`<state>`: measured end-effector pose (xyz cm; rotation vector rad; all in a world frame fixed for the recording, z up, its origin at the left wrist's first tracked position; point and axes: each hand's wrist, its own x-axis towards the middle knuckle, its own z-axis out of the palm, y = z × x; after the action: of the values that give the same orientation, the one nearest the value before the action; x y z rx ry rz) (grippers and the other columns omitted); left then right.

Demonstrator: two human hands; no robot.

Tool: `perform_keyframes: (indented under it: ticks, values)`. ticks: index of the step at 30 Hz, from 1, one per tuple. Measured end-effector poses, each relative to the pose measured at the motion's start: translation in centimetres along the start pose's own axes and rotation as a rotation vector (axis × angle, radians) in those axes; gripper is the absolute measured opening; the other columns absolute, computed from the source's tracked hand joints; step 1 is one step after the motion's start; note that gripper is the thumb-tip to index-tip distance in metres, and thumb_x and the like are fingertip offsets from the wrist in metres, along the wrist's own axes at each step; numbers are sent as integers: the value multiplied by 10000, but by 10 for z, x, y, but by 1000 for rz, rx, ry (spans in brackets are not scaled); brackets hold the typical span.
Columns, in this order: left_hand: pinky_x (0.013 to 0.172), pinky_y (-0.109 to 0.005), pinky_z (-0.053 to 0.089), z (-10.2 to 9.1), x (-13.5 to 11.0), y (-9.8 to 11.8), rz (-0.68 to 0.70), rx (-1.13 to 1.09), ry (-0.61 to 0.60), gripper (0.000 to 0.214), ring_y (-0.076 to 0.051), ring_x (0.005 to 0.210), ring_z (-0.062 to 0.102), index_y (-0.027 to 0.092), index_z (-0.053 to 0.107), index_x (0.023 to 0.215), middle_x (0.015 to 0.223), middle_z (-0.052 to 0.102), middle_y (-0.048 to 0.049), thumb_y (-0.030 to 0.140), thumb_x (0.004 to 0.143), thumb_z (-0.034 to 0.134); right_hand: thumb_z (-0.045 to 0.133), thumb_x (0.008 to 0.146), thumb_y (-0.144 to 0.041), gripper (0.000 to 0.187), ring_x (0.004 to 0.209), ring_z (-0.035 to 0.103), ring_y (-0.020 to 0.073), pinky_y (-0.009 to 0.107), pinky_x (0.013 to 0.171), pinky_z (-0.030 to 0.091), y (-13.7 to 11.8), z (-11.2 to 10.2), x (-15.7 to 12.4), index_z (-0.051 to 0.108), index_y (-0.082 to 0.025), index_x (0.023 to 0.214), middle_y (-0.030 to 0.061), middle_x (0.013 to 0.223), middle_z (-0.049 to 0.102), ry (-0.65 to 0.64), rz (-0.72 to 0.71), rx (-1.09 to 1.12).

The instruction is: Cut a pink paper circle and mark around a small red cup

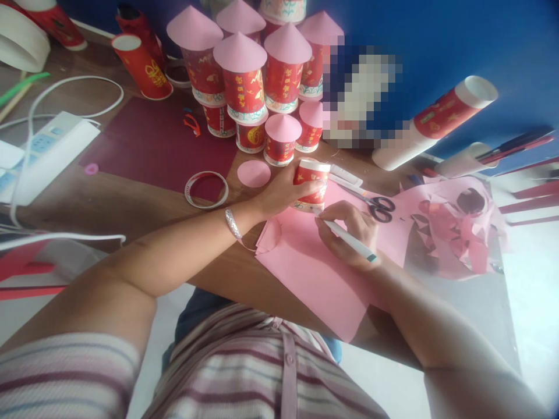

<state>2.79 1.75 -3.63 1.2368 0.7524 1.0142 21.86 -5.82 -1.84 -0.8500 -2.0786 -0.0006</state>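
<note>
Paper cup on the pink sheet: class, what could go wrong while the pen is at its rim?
The left hand grips the paper cup from one side only; it could slide on the pink sheet and throw off the pen in the right hand. The scissors lie close beside the right hand, so a knuckle might knock them.

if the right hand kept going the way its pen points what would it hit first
Most likely the red paper cup that the left hand holds; the pen in the right hand ends close beside its rim.
</note>
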Motion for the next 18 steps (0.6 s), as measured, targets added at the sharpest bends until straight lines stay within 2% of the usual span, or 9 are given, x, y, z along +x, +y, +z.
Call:
perform_keyframes:
  ticks: [18]
  values:
    - [1029,-427,599,0,-1,0,-6,38,13,413,-217,1084,688,213,614,1184,1155,713,-53,360,849,805,684,1000,-124,170,669,761,143,256,568,550,1,-1,-1,601,-264,1049,-22,858,787,-13,-24,-49]
